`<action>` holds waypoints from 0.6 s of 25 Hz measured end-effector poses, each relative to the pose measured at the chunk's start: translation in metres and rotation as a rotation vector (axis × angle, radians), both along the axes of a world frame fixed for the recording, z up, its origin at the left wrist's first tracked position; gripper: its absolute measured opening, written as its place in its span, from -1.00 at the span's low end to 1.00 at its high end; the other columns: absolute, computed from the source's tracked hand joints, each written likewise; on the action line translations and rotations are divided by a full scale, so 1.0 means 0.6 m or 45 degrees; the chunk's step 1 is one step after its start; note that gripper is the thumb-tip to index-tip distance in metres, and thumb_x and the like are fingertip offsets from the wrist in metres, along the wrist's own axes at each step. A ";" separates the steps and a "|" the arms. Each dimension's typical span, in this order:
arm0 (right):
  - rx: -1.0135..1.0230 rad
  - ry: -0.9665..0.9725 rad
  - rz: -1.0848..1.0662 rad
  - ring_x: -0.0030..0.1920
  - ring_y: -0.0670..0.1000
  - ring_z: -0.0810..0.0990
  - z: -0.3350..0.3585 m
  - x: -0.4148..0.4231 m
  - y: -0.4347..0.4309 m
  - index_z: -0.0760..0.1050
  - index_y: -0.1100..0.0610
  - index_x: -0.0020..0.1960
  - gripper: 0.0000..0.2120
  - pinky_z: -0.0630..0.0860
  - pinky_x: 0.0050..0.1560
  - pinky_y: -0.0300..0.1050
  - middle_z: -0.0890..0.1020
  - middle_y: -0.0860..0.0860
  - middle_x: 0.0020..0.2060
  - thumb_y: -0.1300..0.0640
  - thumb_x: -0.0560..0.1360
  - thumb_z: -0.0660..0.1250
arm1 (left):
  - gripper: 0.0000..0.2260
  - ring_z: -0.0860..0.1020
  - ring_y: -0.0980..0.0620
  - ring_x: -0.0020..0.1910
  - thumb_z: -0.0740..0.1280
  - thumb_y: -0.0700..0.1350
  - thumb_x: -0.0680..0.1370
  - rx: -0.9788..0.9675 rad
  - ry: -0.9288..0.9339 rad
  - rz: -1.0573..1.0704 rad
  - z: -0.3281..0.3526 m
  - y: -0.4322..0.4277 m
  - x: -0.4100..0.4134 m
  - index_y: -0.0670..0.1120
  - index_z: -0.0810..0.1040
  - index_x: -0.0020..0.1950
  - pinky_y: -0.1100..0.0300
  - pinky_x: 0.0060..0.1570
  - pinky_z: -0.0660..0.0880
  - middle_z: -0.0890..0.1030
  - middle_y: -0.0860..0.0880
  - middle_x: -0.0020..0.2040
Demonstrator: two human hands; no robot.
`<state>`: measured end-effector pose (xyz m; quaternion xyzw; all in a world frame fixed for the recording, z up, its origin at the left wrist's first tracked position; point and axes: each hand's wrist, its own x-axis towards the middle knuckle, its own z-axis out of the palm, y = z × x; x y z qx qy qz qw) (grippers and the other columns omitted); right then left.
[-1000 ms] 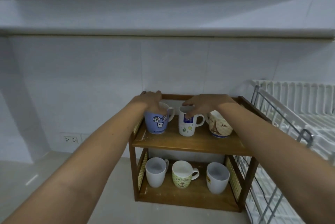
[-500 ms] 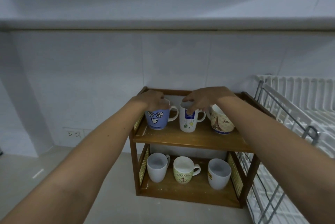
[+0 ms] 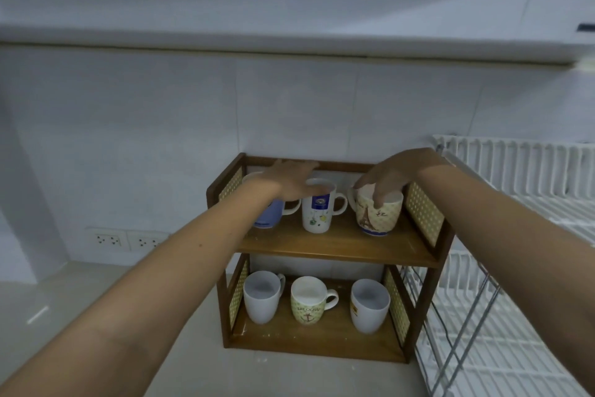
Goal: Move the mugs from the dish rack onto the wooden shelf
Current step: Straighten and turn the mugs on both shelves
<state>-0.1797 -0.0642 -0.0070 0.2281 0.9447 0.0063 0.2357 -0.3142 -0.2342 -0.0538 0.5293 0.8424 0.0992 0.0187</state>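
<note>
Your right hand [image 3: 391,176] rests on top of the cream mug with the tower print [image 3: 376,211], fingers curled over its rim and one fingertip dipping inside, so it is closed on that mug at the right end of the upper board of the wooden shelf [image 3: 335,248]. Your left hand [image 3: 291,179] lies flat and spread, fingers apart, gripping nothing, over the blue mug [image 3: 269,215], with its fingertips reaching the rim of the tall white mug [image 3: 318,208] just to its right. To finish this placement well, set the cream mug fully flat and keep it off the lattice side panel just beyond your right hand, then lift your fingers straight up so you do not drag it into the white mug beside it. Below your hands, the lower board holds three more mugs in a row: a plain white mug [image 3: 261,297], a green anchor mug [image 3: 309,300] and another white mug [image 3: 370,305]. Past your right forearm stands the white wire dish rack [image 3: 515,171]; no mugs show in the part you can see, so the task looks close to done. The shelf sits on a pale countertop [image 3: 96,293] against a white tiled wall [image 3: 161,123], with wall sockets [image 3: 127,239] beyond your left arm and cabinets overhead.
</note>
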 end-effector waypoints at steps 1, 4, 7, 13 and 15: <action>-0.006 0.009 -0.014 0.44 0.19 0.25 -0.006 0.005 0.001 0.09 -0.12 0.51 -0.31 0.41 0.31 0.08 0.13 0.07 0.53 0.07 0.50 0.35 | -0.20 0.41 -0.14 0.35 0.14 0.44 0.43 -0.073 0.020 0.024 -0.005 0.014 0.006 -0.05 0.20 0.50 -0.08 0.33 0.33 0.40 -0.11 0.44; 0.105 0.090 0.026 0.42 0.16 0.28 -0.015 0.015 0.004 0.10 -0.13 0.50 -0.36 0.37 0.34 0.08 0.17 0.06 0.52 -0.08 0.51 0.30 | -0.29 0.49 -0.13 0.25 0.26 0.32 0.46 -0.129 0.046 0.095 -0.019 0.041 0.013 -0.09 0.27 0.46 -0.01 0.21 0.45 0.47 -0.13 0.37; 0.166 0.164 0.002 0.44 0.14 0.26 -0.021 0.015 0.012 0.14 -0.06 0.51 -0.35 0.32 0.36 0.05 0.22 0.04 0.50 -0.24 0.50 0.23 | -0.29 0.44 -0.14 0.32 0.27 0.29 0.47 -0.042 0.061 0.079 -0.028 0.050 0.023 -0.07 0.24 0.49 -0.01 0.23 0.40 0.42 -0.13 0.42; 0.441 0.307 -0.257 0.28 0.17 0.45 -0.052 0.007 0.012 0.31 0.14 0.42 -0.21 0.39 0.24 0.04 0.45 0.13 0.34 -0.43 0.46 0.00 | -0.34 0.33 -0.15 0.42 0.18 0.28 0.53 -0.106 0.162 0.115 -0.030 0.038 0.042 -0.04 0.19 0.52 -0.14 0.42 0.13 0.36 -0.12 0.48; 0.243 0.245 -0.291 0.35 0.17 0.38 -0.034 0.007 0.018 0.22 0.09 0.47 -0.21 0.37 0.31 0.08 0.36 0.11 0.43 -0.43 0.44 0.07 | -0.36 0.33 -0.15 0.42 0.18 0.26 0.54 -0.130 0.181 0.115 -0.026 0.038 0.045 -0.04 0.19 0.52 -0.15 0.43 0.11 0.36 -0.12 0.47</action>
